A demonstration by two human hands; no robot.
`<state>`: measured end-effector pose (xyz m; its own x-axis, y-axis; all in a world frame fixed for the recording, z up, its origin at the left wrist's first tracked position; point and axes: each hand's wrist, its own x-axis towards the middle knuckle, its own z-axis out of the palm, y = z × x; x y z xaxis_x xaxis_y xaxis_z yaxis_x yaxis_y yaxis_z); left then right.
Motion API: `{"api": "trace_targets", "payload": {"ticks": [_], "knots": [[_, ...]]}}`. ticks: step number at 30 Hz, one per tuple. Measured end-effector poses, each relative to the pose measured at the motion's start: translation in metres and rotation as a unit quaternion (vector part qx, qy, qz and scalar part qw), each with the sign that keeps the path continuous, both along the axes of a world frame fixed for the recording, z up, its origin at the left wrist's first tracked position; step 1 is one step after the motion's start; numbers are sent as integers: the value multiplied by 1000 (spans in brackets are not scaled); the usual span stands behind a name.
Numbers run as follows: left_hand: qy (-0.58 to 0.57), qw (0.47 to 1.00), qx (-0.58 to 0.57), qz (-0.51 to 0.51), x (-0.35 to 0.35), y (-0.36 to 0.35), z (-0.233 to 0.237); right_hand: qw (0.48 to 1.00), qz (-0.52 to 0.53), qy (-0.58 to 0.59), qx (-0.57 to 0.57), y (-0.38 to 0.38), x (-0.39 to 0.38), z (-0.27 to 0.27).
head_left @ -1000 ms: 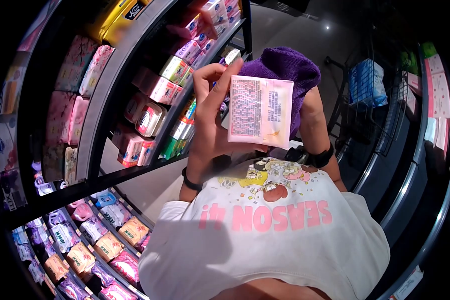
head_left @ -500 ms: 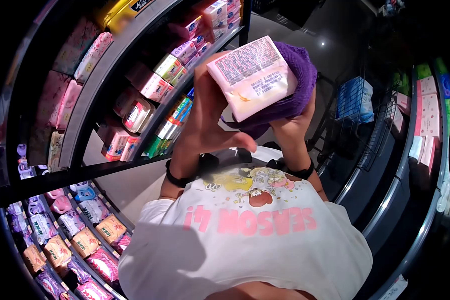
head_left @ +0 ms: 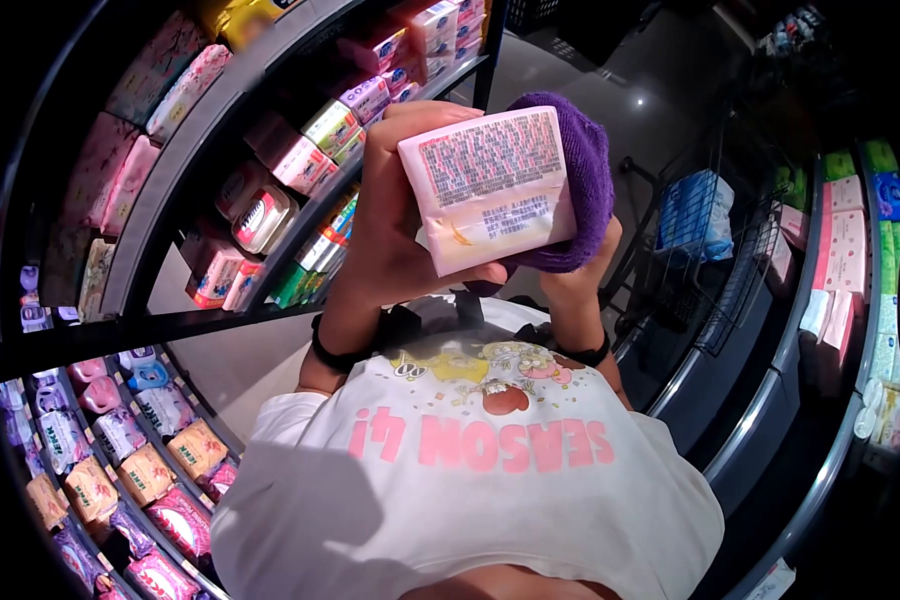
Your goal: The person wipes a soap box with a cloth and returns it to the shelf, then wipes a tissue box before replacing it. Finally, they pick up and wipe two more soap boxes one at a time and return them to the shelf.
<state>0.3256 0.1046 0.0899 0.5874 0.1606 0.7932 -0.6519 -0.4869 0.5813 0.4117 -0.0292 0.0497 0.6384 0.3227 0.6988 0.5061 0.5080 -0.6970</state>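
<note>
A pale pink wrapped pack of soap bars (head_left: 490, 190), its back covered in small print, is held up in front of my chest. My left hand (head_left: 395, 200) is closed round its left side, with the thumb along the lower edge. A purple knitted cloth (head_left: 585, 185) covers the pack's right end. My right hand (head_left: 582, 265) is closed on the cloth from below and behind. Its fingers are mostly hidden by the cloth and the pack.
Shelves with boxed soaps (head_left: 300, 165) stand on the left, above lower rows of bagged detergents (head_left: 150, 470). On the right are a wire shopping cart (head_left: 740, 270) holding a blue pack (head_left: 695, 215) and shelves of tissue packs (head_left: 843, 240).
My left thumb has come up from below onto the pack's lower edge. The pack has turned a little more level, and the cloth has shifted slightly left with it.
</note>
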Motion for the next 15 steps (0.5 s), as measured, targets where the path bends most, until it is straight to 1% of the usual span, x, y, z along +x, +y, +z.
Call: {"api": "trace_targets", "payload": {"ticks": [4, 8, 10, 11, 12, 14, 15], "knots": [[-10, 1000, 23, 5, -4, 2, -3, 1000, 8, -8, -22, -7, 3, 0], [-17, 1000, -4, 2, -8, 4, -3, 1000, 22, 8, 1, -6, 3, 1], [-1, 998, -59, 0, -10, 1, -3, 999, 34, 25, 9, -6, 3, 0], [-8, 998, -56, 1, -10, 2, -3, 997, 57, 42, 6, -7, 5, -5], [-7, 998, -56, 1, -11, 2, -4, 997, 57, 42, 6, -9, 8, -7], [5, 998, -54, -26, -12, 4, -6, 996, 51, -8, -66, -10, 14, -9], [4, 998, -50, -36, -12, 5, -7, 994, 53, 45, -86, -12, 9, -5]]}}
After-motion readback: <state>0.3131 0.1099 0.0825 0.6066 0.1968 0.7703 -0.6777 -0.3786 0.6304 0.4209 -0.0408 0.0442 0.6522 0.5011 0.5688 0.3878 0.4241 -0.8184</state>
